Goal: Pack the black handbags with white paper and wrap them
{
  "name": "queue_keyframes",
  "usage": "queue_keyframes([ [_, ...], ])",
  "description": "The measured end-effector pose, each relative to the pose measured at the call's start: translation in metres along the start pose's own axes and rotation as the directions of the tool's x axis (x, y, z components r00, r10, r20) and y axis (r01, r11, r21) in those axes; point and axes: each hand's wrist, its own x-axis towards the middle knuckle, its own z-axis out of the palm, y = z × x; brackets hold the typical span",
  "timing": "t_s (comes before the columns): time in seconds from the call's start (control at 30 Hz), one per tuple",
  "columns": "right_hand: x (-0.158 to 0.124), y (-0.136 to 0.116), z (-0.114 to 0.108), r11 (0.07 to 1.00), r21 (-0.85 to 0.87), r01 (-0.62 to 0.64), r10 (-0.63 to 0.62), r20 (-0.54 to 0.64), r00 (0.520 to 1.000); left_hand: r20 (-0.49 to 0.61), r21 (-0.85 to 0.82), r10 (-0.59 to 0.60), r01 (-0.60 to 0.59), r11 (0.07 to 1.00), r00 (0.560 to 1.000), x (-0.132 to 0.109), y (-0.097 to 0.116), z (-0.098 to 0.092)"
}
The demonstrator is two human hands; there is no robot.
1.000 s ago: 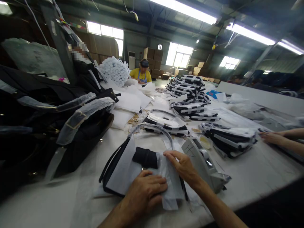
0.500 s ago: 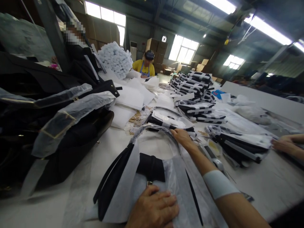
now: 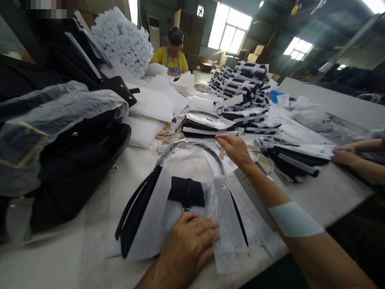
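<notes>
A black handbag lies on the table in front of me, partly covered with white paper sheets and clear plastic film. Its arched handle is wrapped in film and stands up toward the far side. My left hand rests flat on the bag's front, just below the buckle, fingers stretched out. Beyond the handle's right side, my right hand is raised with thumb and fingers pinched. A small pale strip hangs from its fingertips; its material is unclear.
Large black bags with film-wrapped handles crowd the left. Wrapped bags are piled at the back, and another bundle lies at right beside a co-worker's hands. A person in yellow sits across the table.
My right hand has come away from the far bundle and lifted beside the handle, with a pale strip now showing at its fingertips. My left hand stays on the bag. The view has tilted down.
</notes>
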Motion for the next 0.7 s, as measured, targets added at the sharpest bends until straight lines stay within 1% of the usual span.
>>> queue_keyframes([
  [0.07, -0.044, -0.014, -0.022, 0.988, 0.092, 0.125, -0.125, 0.001, 0.992, 0.021, -0.035, -0.039, 0.040, 0.999, 0.999, 0.000, 0.003, -0.001],
  [0.17, -0.117, -0.029, -0.044, 0.972, 0.146, 0.186, -0.199, 0.084, 0.976, 0.060, -0.039, -0.055, 0.057, 0.998, 0.997, -0.001, 0.004, -0.001],
  [0.27, -0.180, -0.031, -0.048, 0.955, 0.190, 0.229, -0.261, 0.168, 0.950, 0.066, -0.031, -0.041, 0.044, 0.999, 0.997, -0.001, 0.004, -0.001],
  [0.33, -0.209, -0.028, -0.043, 0.940, 0.208, 0.271, -0.318, 0.240, 0.917, 0.053, -0.023, -0.025, 0.026, 0.999, 0.998, -0.001, 0.004, -0.002],
  [0.37, -0.218, -0.027, -0.041, 0.934, 0.215, 0.285, -0.338, 0.277, 0.900, 0.040, -0.016, -0.014, 0.015, 1.000, 0.999, 0.000, 0.004, -0.002],
  [0.43, -0.224, -0.027, -0.040, 0.935, 0.224, 0.276, -0.341, 0.345, 0.874, 0.008, 0.005, 0.013, -0.013, 1.000, 1.000, 0.000, 0.005, -0.003],
  [0.47, -0.222, -0.028, -0.042, 0.942, 0.226, 0.249, -0.320, 0.372, 0.871, -0.005, 0.018, 0.029, -0.029, 0.999, 1.000, 0.001, 0.005, -0.003],
  [0.53, -0.208, -0.030, -0.051, 0.961, 0.217, 0.173, -0.250, 0.407, 0.879, -0.031, 0.051, 0.055, -0.054, 0.997, 0.998, 0.000, 0.004, -0.003],
  [0.6, -0.187, -0.029, -0.065, 0.975, 0.190, 0.111, -0.179, 0.389, 0.904, -0.042, 0.102, 0.079, -0.075, 0.992, 0.996, -0.002, 0.000, -0.001],
  [0.7, -0.149, -0.015, -0.087, 0.990, 0.143, 0.003, -0.043, 0.279, 0.959, -0.020, 0.192, 0.169, -0.162, 0.968, 0.985, -0.004, -0.014, 0.003],
])
